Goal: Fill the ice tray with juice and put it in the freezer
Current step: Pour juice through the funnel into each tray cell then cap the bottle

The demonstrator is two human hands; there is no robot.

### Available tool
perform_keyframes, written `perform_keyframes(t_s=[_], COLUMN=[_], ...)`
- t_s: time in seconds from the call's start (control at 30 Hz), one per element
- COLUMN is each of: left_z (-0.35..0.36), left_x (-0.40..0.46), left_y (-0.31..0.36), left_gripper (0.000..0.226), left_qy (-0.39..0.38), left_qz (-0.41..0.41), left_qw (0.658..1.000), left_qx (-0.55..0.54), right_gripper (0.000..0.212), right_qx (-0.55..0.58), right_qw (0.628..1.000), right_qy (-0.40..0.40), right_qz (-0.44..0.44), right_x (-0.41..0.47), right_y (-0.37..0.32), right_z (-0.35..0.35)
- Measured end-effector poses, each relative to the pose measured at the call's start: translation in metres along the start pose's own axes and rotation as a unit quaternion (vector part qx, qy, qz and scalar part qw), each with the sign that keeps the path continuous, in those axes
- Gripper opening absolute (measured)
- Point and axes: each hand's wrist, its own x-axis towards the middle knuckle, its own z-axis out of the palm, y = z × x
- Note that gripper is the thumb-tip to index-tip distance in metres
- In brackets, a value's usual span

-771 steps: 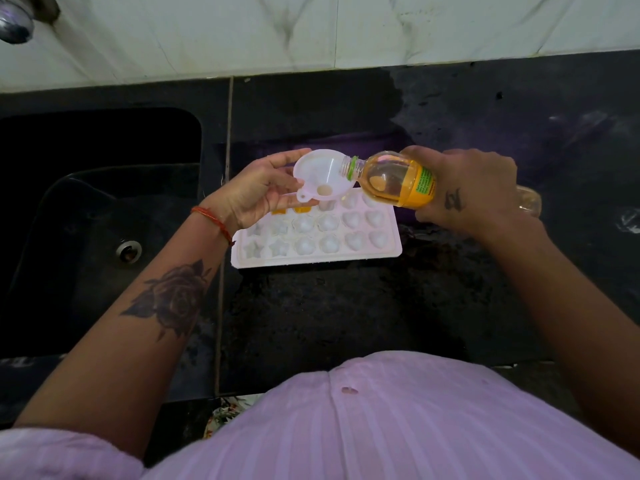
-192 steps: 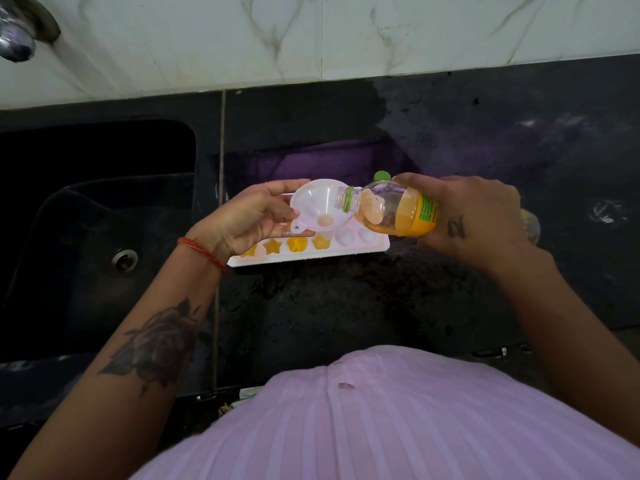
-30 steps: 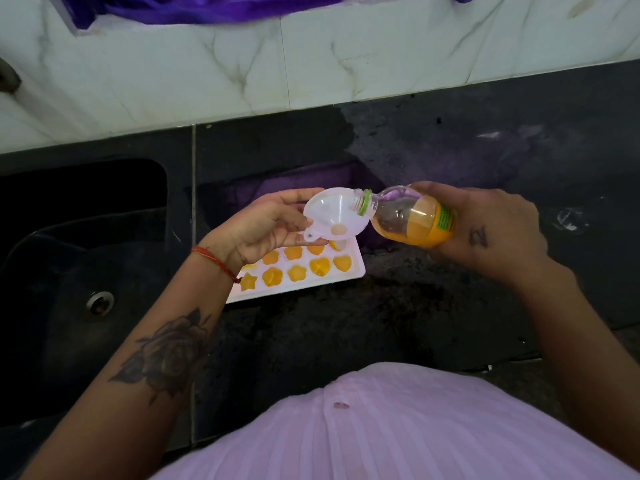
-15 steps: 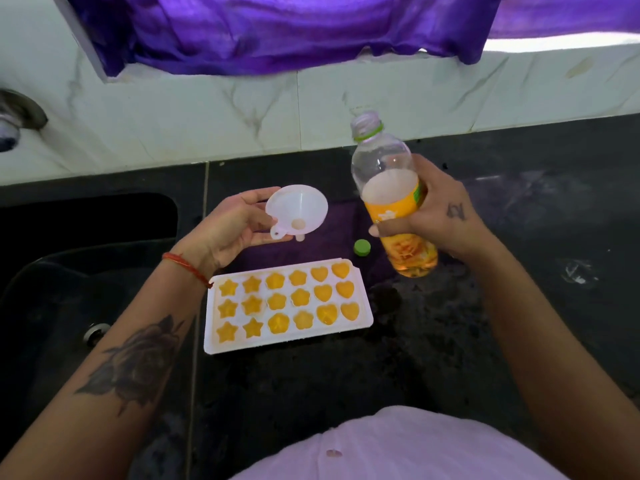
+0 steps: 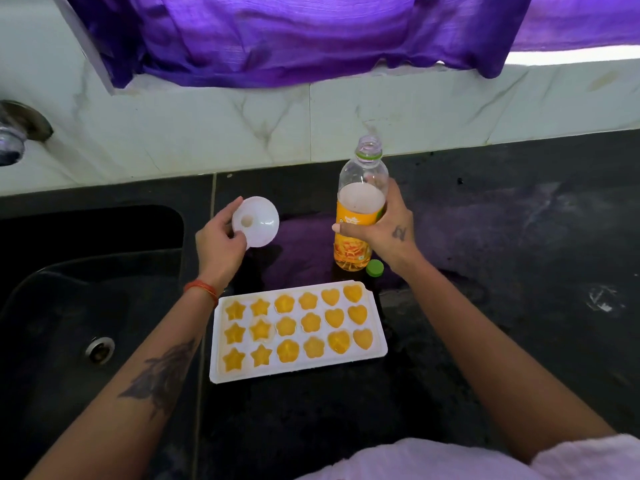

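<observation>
Nearest to us a pale lilac ribbed shirt (image 5: 433, 462) fills the bottom edge, and our two bare forearms reach forward from it over the black stone counter (image 5: 502, 341). Between the forearms the white plastic ice tray (image 5: 298, 370) lies flat on the counter, all of its star, flower and heart cells filled with orange juice. To the left, the dark sink (image 5: 69, 323) drops below counter level, its metal drain showing in the bottom. Just beyond the tray a small green bottle cap (image 5: 374, 268) sits on the counter, touching or almost touching the foot of the clear plastic juice bottle (image 5: 360, 209). The bottle stands upright and uncapped, about half full, and our right hand (image 5: 388, 233) is wrapped round its labelled middle. Well apart from it to the left, our left hand (image 5: 218, 240) pinches the rim of a white plastic funnel (image 5: 258, 221), held clear of the tray. Behind runs the white marble wall (image 5: 207, 133), a metal tap (image 5: 17, 133) at its left, and a purple cloth (image 5: 294, 39) hangs above
</observation>
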Motion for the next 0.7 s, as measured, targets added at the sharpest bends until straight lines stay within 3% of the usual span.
perform_keyframes(t_s=[0.23,0.37,0.47,0.6,0.7], left_z=[0.007,0.006,0.006,0.018,0.041], left_x=[-0.013,-0.014,-0.015,-0.027,-0.037], left_y=[-0.024,-0.025,-0.014,0.017,0.041], left_gripper=[0.052,0.061,0.066,0.068,0.083], left_qy=[-0.025,-0.062,-0.033,-0.017,-0.099], left_qz=[0.026,0.019,0.083,0.205,0.253], left_qw=[0.999,0.996,0.983,0.968,0.957], left_qx=[0.028,0.059,0.159,0.143,0.101], right_gripper=[0.081,0.103,0.108,0.081,0.065], right_qx=[-0.008,-0.017,0.027,-0.071,-0.216], right_qw=[1.000,0.995,0.980,0.982,0.953], right_qy=[-0.001,-0.094,-0.183,-0.060,-0.100], right_qz=[-0.021,0.010,0.077,0.163,0.185], right_x=[-0.012,-0.011,-0.008,-0.017,-0.029], right_y=[0.010,0.014,0.022,0.039,0.052], right_z=[0.003,-0.006,-0.022,-0.035,-0.030])
